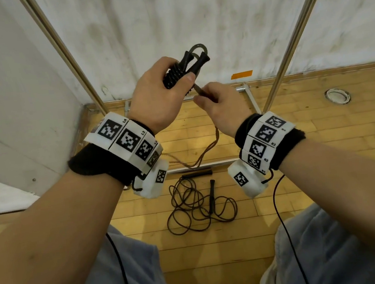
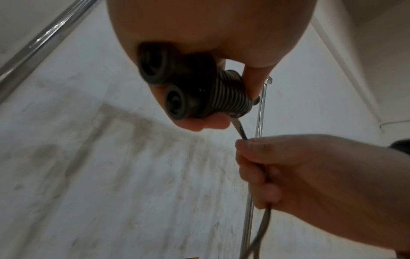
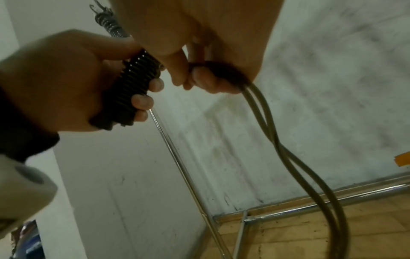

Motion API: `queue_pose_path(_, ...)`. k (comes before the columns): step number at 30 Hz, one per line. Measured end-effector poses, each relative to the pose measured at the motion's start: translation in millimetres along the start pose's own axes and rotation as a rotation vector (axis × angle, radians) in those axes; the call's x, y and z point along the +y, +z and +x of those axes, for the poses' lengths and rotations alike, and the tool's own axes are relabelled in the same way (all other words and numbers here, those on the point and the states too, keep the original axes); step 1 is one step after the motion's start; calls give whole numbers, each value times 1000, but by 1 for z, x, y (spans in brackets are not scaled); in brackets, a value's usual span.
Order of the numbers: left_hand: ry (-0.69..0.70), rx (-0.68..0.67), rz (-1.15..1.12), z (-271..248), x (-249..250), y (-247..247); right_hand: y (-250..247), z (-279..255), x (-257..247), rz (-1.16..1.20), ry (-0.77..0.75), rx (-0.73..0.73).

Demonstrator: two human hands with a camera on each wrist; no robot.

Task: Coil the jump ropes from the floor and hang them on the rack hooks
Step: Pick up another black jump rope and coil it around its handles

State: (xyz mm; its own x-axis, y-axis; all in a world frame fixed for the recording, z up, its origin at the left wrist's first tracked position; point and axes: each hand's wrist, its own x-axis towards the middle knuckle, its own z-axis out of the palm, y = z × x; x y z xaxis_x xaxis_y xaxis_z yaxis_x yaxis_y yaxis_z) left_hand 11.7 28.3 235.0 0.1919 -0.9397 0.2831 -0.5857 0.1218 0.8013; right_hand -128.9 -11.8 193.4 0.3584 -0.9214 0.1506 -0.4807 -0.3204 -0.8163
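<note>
Head view: jump rope [image 1: 179,72] held up between both hands, at chest height in front of the rack. Its two black handles [image 1: 196,62] lie side by side, rope wound tight round them in neat turns. Left hand [image 1: 155,94] wraps the wound bundle, thumb pressed across the turns, fingers curled behind. Right hand [image 1: 222,105] sits just below and right of the left one, nearly touching it, pinching the free rope tail between thumb and forefinger, remaining fingers curled round it.

Left wrist view: handle ends [image 2: 175,103] face the camera, stacked, coils [image 2: 230,98] beside the left fingertips. Taut short stretch of rope runs from the coils down into the right hand [image 2: 299,175]; the rest hangs out under that fist.

Right wrist view: left hand [image 3: 66,84] clamps the ribbed bundle [image 3: 137,87], three fingertips showing on its edge. Two rope strands [image 3: 288,149] drop from the right fist, cross once, and go out of frame.

Below the hands, a second jump rope [image 1: 198,208] lies loose and tangled on the wooden floor [image 1: 320,126], both its handles near the top of the pile. A brown cord [image 1: 197,157] trails on the floor under the left wrist.

Beyond the hands: chrome rack poles [image 1: 287,44] rising either side, rack base bar [image 1: 246,88] on the floor, white wall [image 1: 167,15] with an orange tape strip [image 1: 242,74]. Hooks not clearly visible in head view.
</note>
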Motion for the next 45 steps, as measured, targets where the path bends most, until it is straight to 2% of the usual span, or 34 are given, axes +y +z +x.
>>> queue_pose_path(6,-36,12,257,10,-18,-12,1,-3,-2,-63,-72,-67)
queue_pose_path(12,-33,-41,535,14,-38,-15,-4,-5,-8,-263,-99,-152)
queue_pose_path(20,-57,-311,733,8,-38,1,-20,-9,-22,-396,-217,-261)
queue_pose_path(23,-19,-437,643,4,-34,8,-27,-4,-23,-438,-229,-177)
queue_pose_path(25,44,-467,570,1,-29,11,-33,1,-23,-412,-201,-98)
queue_pose_path(29,148,-413,560,-4,-21,14,-40,7,-24,-312,-148,-16)
queue_pose_path(34,181,-301,502,-10,-14,14,-39,10,-25,-216,-94,5)
queue_pose_path(37,206,-244,468,-11,-11,12,-43,16,-23,-69,-8,-10)
queue_pose_path(41,192,-193,329,-14,-5,6,-47,14,-23,230,49,-127)
queue_pose_path(45,176,-123,191,-15,0,3,-43,14,-26,440,57,-97)
